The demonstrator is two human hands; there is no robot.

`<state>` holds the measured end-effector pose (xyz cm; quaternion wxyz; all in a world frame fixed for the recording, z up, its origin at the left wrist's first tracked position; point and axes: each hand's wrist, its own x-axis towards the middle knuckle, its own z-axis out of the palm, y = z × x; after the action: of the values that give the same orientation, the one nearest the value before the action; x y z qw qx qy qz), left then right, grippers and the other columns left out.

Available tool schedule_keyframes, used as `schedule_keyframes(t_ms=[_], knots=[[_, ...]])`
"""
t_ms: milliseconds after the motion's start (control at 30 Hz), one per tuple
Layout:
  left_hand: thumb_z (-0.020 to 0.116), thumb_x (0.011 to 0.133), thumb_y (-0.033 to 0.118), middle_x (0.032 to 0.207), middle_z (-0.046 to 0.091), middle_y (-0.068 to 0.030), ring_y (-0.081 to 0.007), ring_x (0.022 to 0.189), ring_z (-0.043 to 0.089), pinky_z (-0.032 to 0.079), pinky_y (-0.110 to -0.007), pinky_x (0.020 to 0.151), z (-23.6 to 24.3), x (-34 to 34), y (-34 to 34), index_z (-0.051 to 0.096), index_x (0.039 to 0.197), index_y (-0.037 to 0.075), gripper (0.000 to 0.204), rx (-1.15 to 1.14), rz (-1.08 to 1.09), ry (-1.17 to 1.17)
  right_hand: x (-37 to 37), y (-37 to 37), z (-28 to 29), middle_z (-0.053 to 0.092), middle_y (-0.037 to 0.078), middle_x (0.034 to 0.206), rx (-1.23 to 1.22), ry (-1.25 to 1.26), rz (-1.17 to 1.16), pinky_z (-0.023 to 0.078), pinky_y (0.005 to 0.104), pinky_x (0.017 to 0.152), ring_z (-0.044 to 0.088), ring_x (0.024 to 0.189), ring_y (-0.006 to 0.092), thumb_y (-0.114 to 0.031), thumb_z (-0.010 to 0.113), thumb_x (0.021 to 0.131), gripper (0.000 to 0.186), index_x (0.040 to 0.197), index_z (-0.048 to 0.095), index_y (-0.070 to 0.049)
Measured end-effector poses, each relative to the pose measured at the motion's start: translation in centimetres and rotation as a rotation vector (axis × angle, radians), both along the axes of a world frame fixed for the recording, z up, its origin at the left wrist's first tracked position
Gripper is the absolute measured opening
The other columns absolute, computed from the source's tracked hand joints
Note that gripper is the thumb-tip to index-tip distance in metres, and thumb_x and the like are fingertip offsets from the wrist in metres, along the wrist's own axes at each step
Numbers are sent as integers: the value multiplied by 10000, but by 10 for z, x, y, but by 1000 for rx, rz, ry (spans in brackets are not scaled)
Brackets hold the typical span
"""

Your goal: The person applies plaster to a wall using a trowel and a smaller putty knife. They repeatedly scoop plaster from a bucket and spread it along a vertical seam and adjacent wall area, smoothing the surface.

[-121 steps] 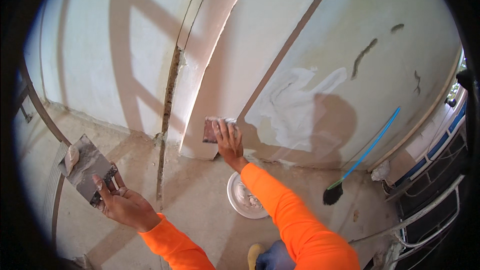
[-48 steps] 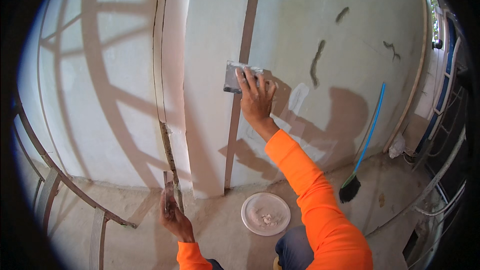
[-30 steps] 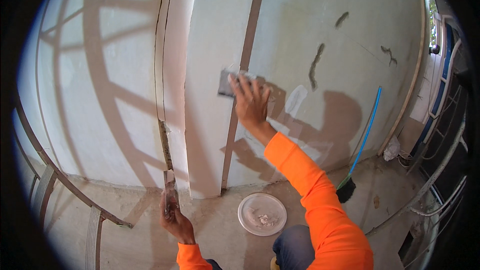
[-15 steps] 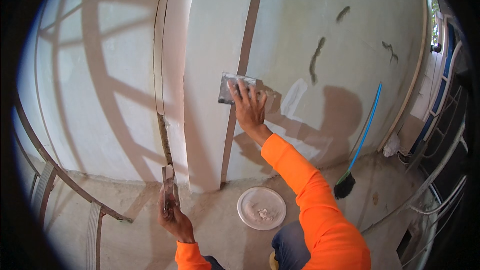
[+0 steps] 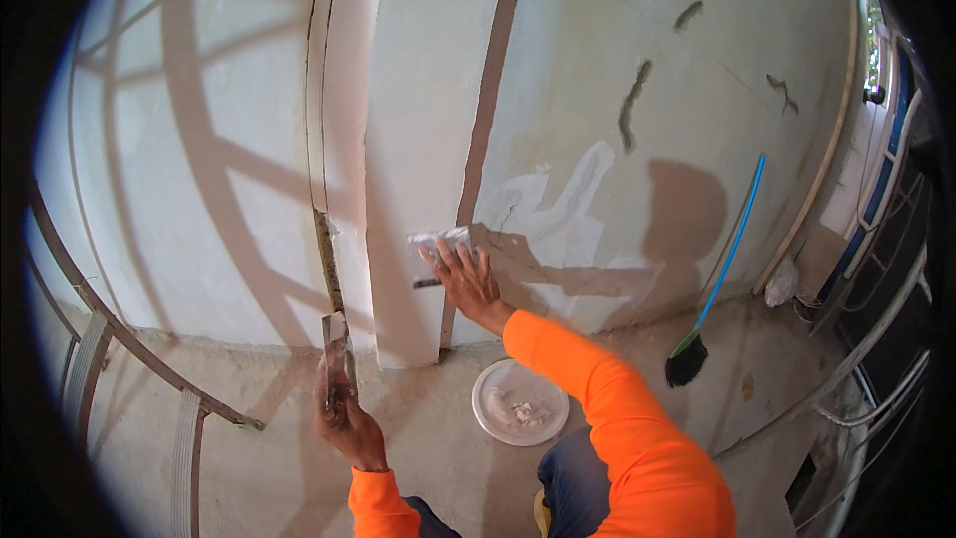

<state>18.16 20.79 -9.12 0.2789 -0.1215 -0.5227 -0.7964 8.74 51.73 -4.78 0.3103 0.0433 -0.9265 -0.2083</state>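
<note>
My right hand (image 5: pixel 470 284) is closed on a flat rectangular scraper (image 5: pixel 420 257), pressed to the pale wall (image 5: pixel 418 139) beside the column's edge. White filler coats the scraper's upper edge. Lower left, my left hand (image 5: pixel 349 430) grips a putty knife (image 5: pixel 335 339) upright, with a little filler on its blade; its handle is mostly hidden by my fingers. On the floor between my arms lies a white round lid (image 5: pixel 482 414) with a mound of filler (image 5: pixel 523 410) on it. A fresh white smear (image 5: pixel 558 209) shows on the wall to the right of my right hand.
A blue-handled broom (image 5: pixel 732 239) with black bristles leans on the wall at right. Dark gouges (image 5: pixel 633 105) mark the wall above. A metal ladder or scaffold frame (image 5: pixel 129 349) stands at left. Pipes and cables (image 5: pixel 886 389) crowd the right rim.
My right hand and its scraper have moved down and left along the wall, uncovering more of the white smear. The left hand and putty knife have stayed nearly still.
</note>
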Motion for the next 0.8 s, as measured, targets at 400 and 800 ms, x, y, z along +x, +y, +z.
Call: schedule_keyframes(t_ms=[400,800], knots=[[579,1061,-35,1322,701,-149,-192,1192,668,502,-292,1025,-9,-5,-8,599,1438,-84,380,25,9,-48,-35,40,272,498,98,1580,83,642,57,299,654,1083,489,1358,337,-64,559,989,630,1591,474,-232],[506,1035,-125,1397,667,-176,-223,1285,636,484,-330,1101,-8,1,-9,572,1459,-93,430,-12,7,-49,-26,21,147,499,78,1569,128,435,34,334,634,1064,481,1344,329,20,589,918,741,1602,467,-237]])
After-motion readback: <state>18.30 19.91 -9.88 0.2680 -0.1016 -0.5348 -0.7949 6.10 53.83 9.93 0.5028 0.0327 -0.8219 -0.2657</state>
